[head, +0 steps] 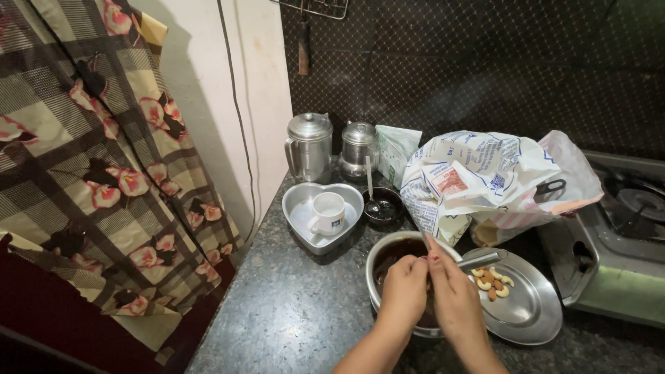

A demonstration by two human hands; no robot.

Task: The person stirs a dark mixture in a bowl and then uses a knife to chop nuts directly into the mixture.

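Both the left hand (404, 291) and right hand (454, 294) are working clenched over the steel pan (388, 251) of dark batter on the bench (291, 312), their grasp being indiscernible.

Home kitchen. Dark speckled stone counter (291, 312) under hands. Gas stove (623, 221) off to right of them. Beyond: two lidded steel canisters (309, 145), heart-shaped baking tin (305, 228) with white cup (328, 211). Dark tiled backsplash (485, 62) behind, floral curtain (104, 173) far left.

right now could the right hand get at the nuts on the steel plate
Probably yes: the right hand is over the steel bowl, just beside the nuts, which lie uncovered on the steel plate with nothing between them.
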